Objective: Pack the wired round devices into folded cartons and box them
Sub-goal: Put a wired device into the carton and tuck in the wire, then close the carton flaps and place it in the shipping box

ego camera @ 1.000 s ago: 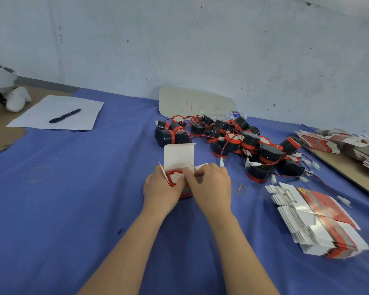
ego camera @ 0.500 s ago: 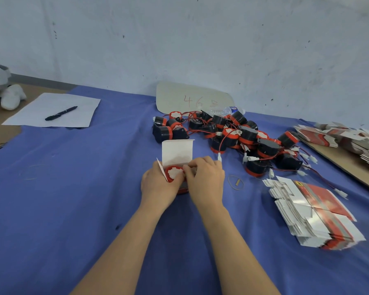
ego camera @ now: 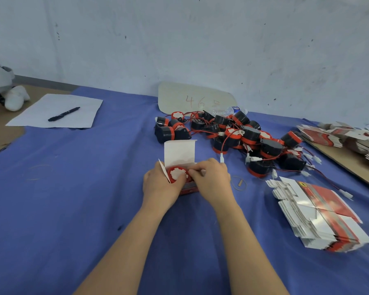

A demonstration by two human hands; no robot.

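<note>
Left hand (ego camera: 160, 184) grips the open carton (ego camera: 180, 156), fingers curled round it. Right hand (ego camera: 211, 179) fingers curled, pinching the red-faced round device (ego camera: 177, 173) in its mouth

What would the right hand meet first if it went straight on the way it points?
The right hand points forward-left, fingertips at the round device in the open carton. Going on, it would probably press that device and the carton's raised flap first.

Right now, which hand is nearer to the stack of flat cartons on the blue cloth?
Right. The right hand pinches the open carton on the side facing the stack of flat cartons, not touching it; the left hand grips the carton's other side.
</note>
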